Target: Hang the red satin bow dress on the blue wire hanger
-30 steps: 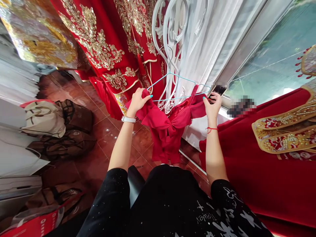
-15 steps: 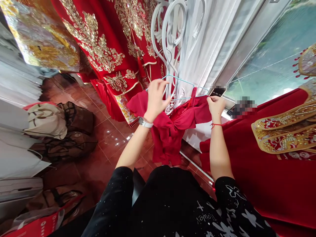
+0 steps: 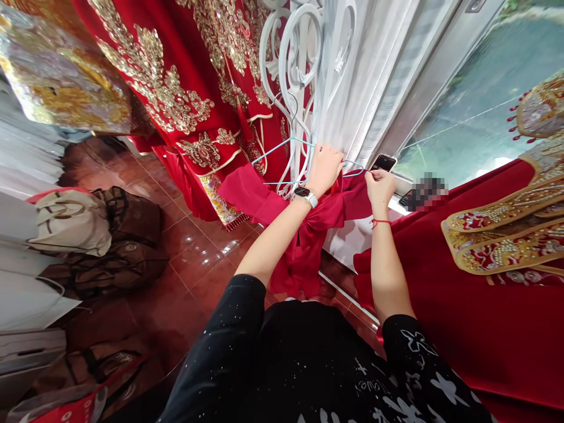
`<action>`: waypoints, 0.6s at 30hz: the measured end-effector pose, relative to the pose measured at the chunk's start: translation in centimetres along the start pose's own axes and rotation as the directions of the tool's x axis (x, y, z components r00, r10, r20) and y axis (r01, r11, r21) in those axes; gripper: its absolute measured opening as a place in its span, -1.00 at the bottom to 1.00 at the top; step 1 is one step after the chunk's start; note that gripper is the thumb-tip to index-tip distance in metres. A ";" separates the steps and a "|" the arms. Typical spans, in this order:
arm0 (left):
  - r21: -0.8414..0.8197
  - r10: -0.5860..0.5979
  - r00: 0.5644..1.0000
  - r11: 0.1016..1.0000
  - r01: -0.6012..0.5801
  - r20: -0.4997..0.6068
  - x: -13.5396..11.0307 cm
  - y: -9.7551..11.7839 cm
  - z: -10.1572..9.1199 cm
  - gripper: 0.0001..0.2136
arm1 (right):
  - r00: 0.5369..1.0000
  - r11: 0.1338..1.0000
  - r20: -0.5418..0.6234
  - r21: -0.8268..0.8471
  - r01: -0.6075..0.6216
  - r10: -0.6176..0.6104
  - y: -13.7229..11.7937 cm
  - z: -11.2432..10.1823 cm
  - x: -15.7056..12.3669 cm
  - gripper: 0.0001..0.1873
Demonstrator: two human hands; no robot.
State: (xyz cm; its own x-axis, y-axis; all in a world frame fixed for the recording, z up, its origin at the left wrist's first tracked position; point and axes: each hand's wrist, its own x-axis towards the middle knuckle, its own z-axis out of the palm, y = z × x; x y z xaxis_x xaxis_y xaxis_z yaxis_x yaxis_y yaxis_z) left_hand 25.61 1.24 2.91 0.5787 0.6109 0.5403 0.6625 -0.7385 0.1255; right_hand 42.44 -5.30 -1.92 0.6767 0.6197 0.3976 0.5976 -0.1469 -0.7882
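A plain red dress (image 3: 330, 211) with a ruffled off-shoulder top hangs from a light-blue wire hanger (image 3: 272, 150). The hanger's hook rests on a white scrolled metal stand (image 3: 284, 56). My left hand (image 3: 325, 168), watch at the wrist, reaches across the dress to the hanger's right side. Its fingers are closed at the dress's thin strap, which they mostly hide. With thumb and finger, my right hand (image 3: 381, 187) pinches the outer edge of the dress's right-side ruffle, close to the hanger's end.
Red gowns with gold sequin embroidery (image 3: 154, 76) hang at the upper left. A phone (image 3: 382, 163) lies by the window frame. More red cloth (image 3: 440, 317) and a beaded gold collar piece (image 3: 497, 235) are on the right. Bags (image 3: 73, 220) sit on the tiled floor at left.
My left hand has moved right, from above the left ruffle to the strap, and its spread fingers have closed. My right hand keeps its pinch on the ruffle edge.
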 end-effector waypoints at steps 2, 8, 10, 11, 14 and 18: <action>-0.003 -0.009 1.000 1.000 0.009 -0.001 -0.2 0.1 -0.1 -0.76 | 1.000 0.999 -0.012 -0.028 0.017 -0.017 -0.5 0.0 0.6 -0.86; -0.004 -0.015 1.000 1.000 0.015 -0.003 -0.2 0.4 -0.4 -0.76 | 0.985 0.976 0.022 -0.136 0.173 -0.171 -2.3 0.7 1.8 -0.86; 0.005 -0.013 1.000 1.000 0.013 -0.012 -0.2 0.4 -0.5 -0.76 | 0.977 0.960 0.041 -0.186 0.211 -0.207 -2.9 0.8 2.0 -0.87; 0.012 -0.010 1.000 1.000 0.010 -0.016 -0.3 0.4 -0.5 -0.76 | 0.973 0.951 0.049 -0.208 0.229 -0.224 -3.2 0.9 2.0 -0.87; 0.038 0.005 1.000 0.999 -0.004 -0.017 -0.3 0.5 -0.6 -0.76 | 0.954 0.926 0.072 -0.230 0.301 -0.292 -4.4 1.4 2.1 -0.87; 0.032 -0.012 1.000 0.999 0.013 -0.029 -0.2 0.5 -0.2 -0.68 | 0.919 0.902 0.134 -0.183 0.391 -0.371 -6.1 2.4 1.9 -0.87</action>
State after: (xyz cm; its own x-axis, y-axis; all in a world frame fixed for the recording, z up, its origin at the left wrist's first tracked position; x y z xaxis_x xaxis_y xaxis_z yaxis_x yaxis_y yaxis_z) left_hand 25.74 0.73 3.06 0.5569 0.6114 0.5622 0.6847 -0.7211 0.1060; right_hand 39.05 -1.40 2.46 0.3426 0.7269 0.5952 0.8823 -0.0313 -0.4696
